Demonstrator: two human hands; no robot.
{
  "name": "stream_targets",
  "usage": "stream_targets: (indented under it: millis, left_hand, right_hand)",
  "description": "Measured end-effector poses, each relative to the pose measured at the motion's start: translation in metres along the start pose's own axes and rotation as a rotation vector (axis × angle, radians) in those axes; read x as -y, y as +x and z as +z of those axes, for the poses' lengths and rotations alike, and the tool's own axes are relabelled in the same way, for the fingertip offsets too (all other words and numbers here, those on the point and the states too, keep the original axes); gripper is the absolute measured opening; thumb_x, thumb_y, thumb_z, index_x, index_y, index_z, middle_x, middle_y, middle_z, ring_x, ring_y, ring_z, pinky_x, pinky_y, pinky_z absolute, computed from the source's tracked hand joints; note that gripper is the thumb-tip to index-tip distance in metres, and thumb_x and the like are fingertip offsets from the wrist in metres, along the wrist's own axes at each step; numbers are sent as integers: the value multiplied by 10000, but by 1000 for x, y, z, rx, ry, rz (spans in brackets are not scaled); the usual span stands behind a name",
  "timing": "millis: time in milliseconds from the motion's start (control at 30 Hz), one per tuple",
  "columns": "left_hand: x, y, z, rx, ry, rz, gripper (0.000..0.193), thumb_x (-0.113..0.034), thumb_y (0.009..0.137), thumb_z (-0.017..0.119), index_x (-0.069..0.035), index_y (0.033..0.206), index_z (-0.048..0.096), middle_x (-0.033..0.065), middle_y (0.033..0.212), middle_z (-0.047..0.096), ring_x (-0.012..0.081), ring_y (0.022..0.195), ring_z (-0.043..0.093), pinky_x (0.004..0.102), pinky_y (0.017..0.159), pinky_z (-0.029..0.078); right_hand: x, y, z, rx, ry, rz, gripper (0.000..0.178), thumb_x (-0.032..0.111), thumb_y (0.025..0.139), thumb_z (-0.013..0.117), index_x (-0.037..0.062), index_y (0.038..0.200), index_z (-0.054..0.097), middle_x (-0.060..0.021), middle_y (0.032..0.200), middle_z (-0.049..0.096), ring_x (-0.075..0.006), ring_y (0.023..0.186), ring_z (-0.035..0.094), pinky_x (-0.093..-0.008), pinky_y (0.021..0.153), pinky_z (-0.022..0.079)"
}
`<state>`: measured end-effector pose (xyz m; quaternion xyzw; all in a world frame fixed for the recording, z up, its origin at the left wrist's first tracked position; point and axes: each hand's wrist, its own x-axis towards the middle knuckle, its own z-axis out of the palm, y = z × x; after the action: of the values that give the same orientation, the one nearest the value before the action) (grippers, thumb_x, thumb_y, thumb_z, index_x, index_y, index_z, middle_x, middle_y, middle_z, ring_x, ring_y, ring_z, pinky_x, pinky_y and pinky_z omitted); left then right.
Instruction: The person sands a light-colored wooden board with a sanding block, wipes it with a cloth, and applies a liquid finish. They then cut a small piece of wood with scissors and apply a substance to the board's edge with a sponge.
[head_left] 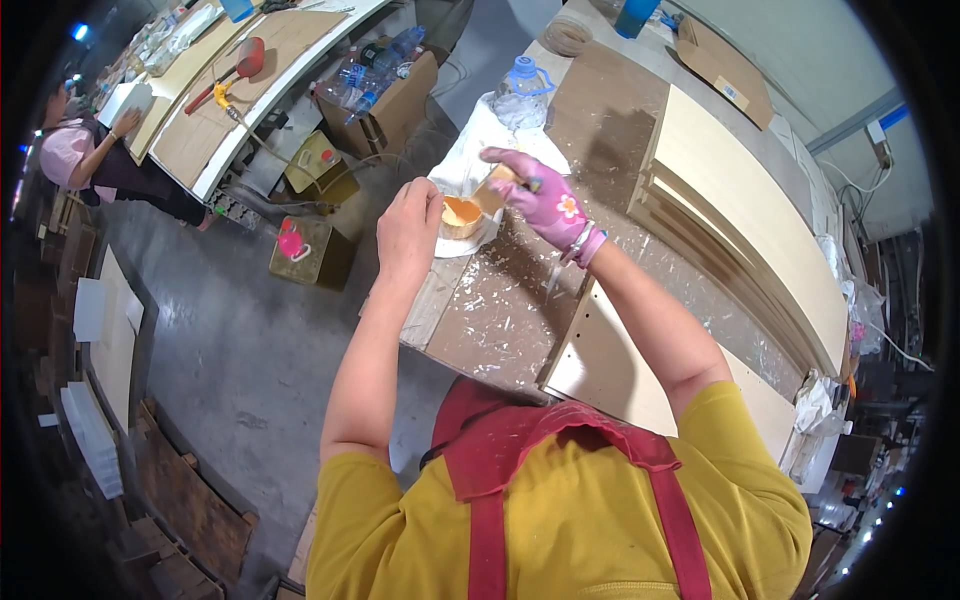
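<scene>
My bare left hand point(408, 228) is closed at the near-left rim of a small round cup point(461, 226), its fingertips pinched at the edge. The cup is orange inside and holds something pale. In a pink glove with a flower on it, my right hand point(545, 200) grips a flat tan piece point(491, 190), whose lower end is at the cup's right rim. Whether that piece is a brush or a scraper I cannot tell. Under and behind the cup lies a white cloth point(468, 150). A clear plastic bottle with a blue cap point(523, 95) stands on the cloth's far end.
Long pale boards point(745, 215) are stacked on the right of the brown worktable point(490, 320), with another board point(605, 350) near my right arm. Metal cans point(312, 255) stand on the floor at left. A person point(85, 160) works at the far-left bench.
</scene>
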<state>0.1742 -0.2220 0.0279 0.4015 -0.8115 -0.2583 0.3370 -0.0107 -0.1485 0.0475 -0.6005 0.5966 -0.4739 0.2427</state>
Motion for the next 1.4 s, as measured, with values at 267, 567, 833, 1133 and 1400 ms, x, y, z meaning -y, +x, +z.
stream_targets:
  millis: [267,567,833,1133,1400]
  left_hand:
    - [8,3,4,-26,79,43,108,-82,837,602,-42,850,502,137,823,583,365,772,586,443,648,469]
    - [13,6,11,11,28,2,77,-73,858,601,-19,854,547,147,756,587,309,683,594,377,629,470]
    - [-19,-4,9,-125,-96,84,197,-120,883,634,-6,1039,594,98,899,604,154,763,582,275,684,478]
    - [-126,-133,107,655,-237,865,158,-132,803,629,-78,951,628,67,1035,614,238,978,599,365,819,471]
    - [-134,-162,137,758,-242,795,205,-145,810,627,-100,1009,624,43,1101,562,231,1075,514,390,881,403]
  right_hand:
    - [30,7,-9,387,-711,-182,358,178,882,549,149,1238,550,-111,983,590,-302,885,613,-400,733,483]
    - [16,-20,-29,240,-634,-91,350,147,884,517,172,1231,553,-136,978,613,-329,871,629,-419,744,501]
    - [-33,-156,-128,-558,672,660,533,265,865,681,-1,1278,473,-69,1000,609,-128,839,618,-239,720,521]
    - [-22,-179,-133,-538,425,715,316,323,890,613,49,1036,555,-40,814,633,-91,629,605,-222,521,489]
    - [-34,-150,-110,-360,-347,554,502,438,838,592,1,1079,551,-244,861,631,-374,787,632,-396,715,487]
